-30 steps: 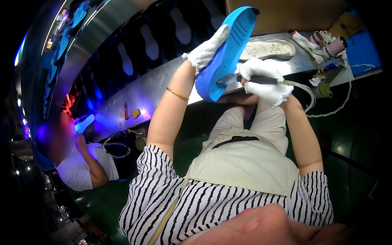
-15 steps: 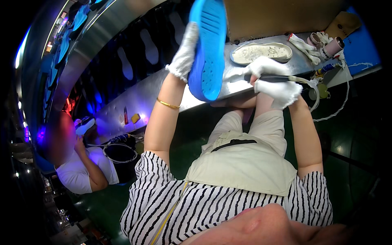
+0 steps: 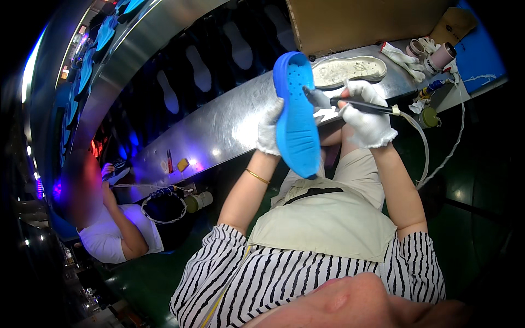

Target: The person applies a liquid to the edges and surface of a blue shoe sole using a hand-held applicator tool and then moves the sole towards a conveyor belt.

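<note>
My left hand (image 3: 268,130), in a white knit glove, grips a bright blue shoe sole (image 3: 299,123) by its left edge. The sole is held up over the bench's front edge, its inner face with small holes and grooves turned toward me. My gloved right hand (image 3: 365,123) is closed round the black handle of a brush (image 3: 367,106) with a pale hose at its back end. The brush tip is at the sole's right edge; whether it touches cannot be made out. Behind them an off-white shoe sole (image 3: 350,71) lies on the metal bench.
The metal bench (image 3: 219,128) runs leftward to a co-worker (image 3: 117,227) holding a sole. A cardboard box (image 3: 361,24) stands behind; white gloves (image 3: 403,59) and pinkish cylinders (image 3: 442,59) lie at right. The hose (image 3: 420,145) hangs beside my right forearm. Blue soles (image 3: 104,35) line the upper left.
My left hand has brought the blue sole down and toward me and turned it end for end. The brush in my right hand now points at the sole.
</note>
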